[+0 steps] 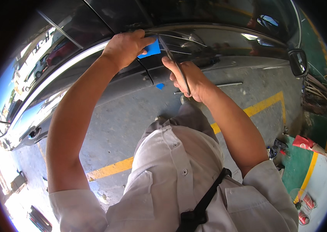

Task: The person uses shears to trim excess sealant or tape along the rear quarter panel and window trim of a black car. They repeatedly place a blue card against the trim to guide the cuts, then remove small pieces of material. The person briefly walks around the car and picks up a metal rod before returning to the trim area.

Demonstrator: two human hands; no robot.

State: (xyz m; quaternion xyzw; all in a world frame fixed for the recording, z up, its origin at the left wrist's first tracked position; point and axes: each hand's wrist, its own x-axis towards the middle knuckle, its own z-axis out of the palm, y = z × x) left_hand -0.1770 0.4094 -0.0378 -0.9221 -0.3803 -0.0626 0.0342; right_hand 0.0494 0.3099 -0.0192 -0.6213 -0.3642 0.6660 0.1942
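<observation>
Hands apart from each other, each clamped on an item. Left hand [126,48]: thumb and fingers pinch a blue sheet [153,49], located at the side of the dark car [217,44]. Right hand [191,79]: wrapped round a slender metal bar [170,55], far end up at the car's side; contact there cannot be told. Outward: straight rod [229,84] on the floor [113,127] near the car; yellow line [117,168] farther from the car.
</observation>
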